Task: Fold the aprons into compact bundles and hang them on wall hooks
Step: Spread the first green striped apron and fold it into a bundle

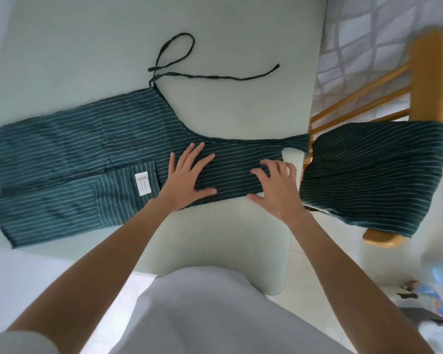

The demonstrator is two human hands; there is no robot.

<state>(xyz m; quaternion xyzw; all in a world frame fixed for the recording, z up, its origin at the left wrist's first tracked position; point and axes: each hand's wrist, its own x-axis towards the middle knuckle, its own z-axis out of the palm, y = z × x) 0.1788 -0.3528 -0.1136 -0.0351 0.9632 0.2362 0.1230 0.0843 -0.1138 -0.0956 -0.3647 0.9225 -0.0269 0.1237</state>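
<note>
A dark green apron with thin white stripes (87,154) lies folded lengthwise across the pale table (87,60), its skirt end at the left and its bib at the right. A white label (142,183) shows on its pocket. Its tie strings (189,72) trail loose over the table behind it. My left hand (189,178) presses flat on the cloth near the middle, fingers spread. My right hand (275,186) rests on the bib end near the table's right edge, fingers slightly bent. A second striped apron (373,175) hangs draped over a wooden chair (429,80) at the right.
The table's right edge runs close beside the wooden chair. A chequered cloth (368,34) lies behind the chair at the top right. Small coloured items (429,297) sit on the tiled floor at the lower right. My white garment fills the bottom of the view.
</note>
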